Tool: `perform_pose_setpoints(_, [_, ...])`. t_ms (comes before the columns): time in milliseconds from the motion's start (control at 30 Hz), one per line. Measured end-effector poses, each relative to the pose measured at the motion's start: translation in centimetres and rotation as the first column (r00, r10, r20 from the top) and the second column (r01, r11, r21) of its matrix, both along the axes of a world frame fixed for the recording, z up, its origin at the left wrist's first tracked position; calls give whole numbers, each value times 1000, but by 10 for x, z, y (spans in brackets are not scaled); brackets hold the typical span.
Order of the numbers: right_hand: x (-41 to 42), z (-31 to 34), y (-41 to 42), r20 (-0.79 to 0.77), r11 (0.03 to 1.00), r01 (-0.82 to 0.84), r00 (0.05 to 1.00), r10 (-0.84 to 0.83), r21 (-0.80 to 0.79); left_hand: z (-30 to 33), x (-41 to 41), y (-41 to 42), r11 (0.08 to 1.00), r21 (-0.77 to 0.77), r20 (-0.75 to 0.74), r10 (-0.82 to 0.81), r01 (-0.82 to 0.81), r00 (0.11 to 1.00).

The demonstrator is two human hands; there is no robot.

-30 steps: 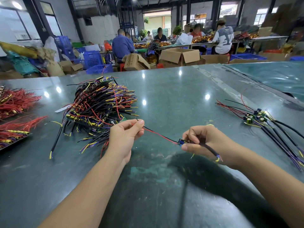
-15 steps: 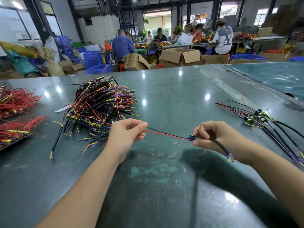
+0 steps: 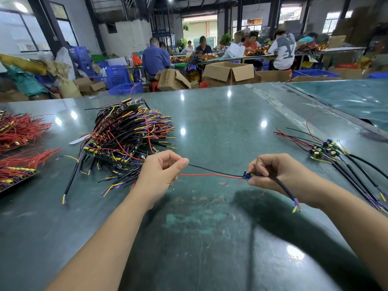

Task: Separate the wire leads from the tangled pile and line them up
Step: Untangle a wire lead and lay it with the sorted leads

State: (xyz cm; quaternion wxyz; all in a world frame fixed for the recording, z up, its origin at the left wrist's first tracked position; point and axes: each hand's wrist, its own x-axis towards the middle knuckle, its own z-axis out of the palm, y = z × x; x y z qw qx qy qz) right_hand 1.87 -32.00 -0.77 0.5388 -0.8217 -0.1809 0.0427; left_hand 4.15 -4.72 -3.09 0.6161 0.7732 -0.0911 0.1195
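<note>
One wire lead, with a red and a black strand, stretches between my hands above the green table. My left hand pinches the strand ends beside the tangled pile of black, red, yellow and purple leads. My right hand grips the lead's small blue board and its thick black cable, whose yellow and purple tips hang below the wrist. Several separated leads lie lined up at the right.
Bundles of red wires lie at the table's left edge. A second green table adjoins at the far right. Cardboard boxes, blue crates and seated people fill the background beyond the far edge.
My right hand has drawn the blue board and black cable rightward, away from the pile. The red and black strands now run longer and straighter between my hands; my left hand stayed put.
</note>
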Motion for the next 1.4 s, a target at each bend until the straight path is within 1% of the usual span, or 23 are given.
perform_pose_setpoints(100, [1,-2,-1,-4,1000,6,1000,-6,-14,1,-1,-1,999,-40,-11,-23,22,1000])
perform_pose_setpoints(167, [2,-3,-2,2,1000,15,1000,-15,-22,1,-1,-2,997,-61,-44,-42,39,998])
perform_pose_setpoints(267, [4,-5,-3,16,999,27,1000,-27,-28,-1,-3,-5,994,-49,-96,-102,98,990])
perform_pose_setpoints(400, [6,-8,-3,28,999,30,999,-29,-38,-3,-5,-9,984,-86,-150,-165,154,975])
perform_pose_setpoints(567, [6,-8,-2,34,998,21,999,-19,-53,-3,-2,-4,982,-38,-165,-190,186,968])
perform_pose_setpoints(633, [6,-6,-3,42,994,1,999,4,-112,-2,-2,-1,974,-12,-183,-226,228,957])
perform_pose_setpoints(767, [6,-6,-3,96,952,-13,994,45,-306,-5,-3,3,948,101,-201,-277,301,940])
perform_pose_setpoints(833, [5,-6,-2,112,943,-2,993,41,-332,-6,-3,3,942,144,-206,-270,302,941])
perform_pose_setpoints(900, [5,-6,0,97,955,6,995,25,-297,-6,-2,1,959,131,-195,-223,251,955])
perform_pose_setpoints(933, [5,-7,1,92,968,18,996,5,-251,-6,-2,0,975,89,-181,-184,202,966])
perform_pose_setpoints(967, [5,-8,3,83,984,40,996,-26,-175,-6,-2,-3,990,8,-171,-140,143,975])
perform_pose_setpoints(1000, [6,-10,4,64,996,64,996,-60,-68,-5,-2,-6,989,-120,-182,-106,85,978])
perform_pose_setpoints(1033, [5,-11,6,38,995,87,995,-89,50,-3,-4,-10,960,-277,-216,-97,34,972])
perform_pose_setpoints(1067, [5,-12,7,12,982,100,995,-103,157,-1,-8,-15,910,-414,-259,-121,3,958])
perform_pose_setpoints(1100, [5,-13,9,-6,964,105,994,-107,243,0,-11,-19,865,-502,-295,-167,-4,941])
perform_pose_setpoints(1133, [5,-13,10,-17,946,105,994,-105,307,2,-15,-23,839,-543,-320,-225,16,920])
perform_pose_setpoints(1200, [3,-12,16,-21,924,85,996,-83,372,2,-23,-34,833,-540,-338,-344,118,876])
perform_pose_setpoints(1300, [0,-15,28,12,928,20,1000,-26,371,-1,-31,-51,817,-504,-308,-475,282,825])
perform_pose_setpoints(1333, [-1,-16,32,24,937,-4,1000,-5,350,-2,-32,-55,810,-497,-291,-495,312,819])
perform_pose_setpoints(1400, [-2,-18,38,59,959,-41,998,25,279,-5,-34,-58,819,-473,-265,-483,324,835])
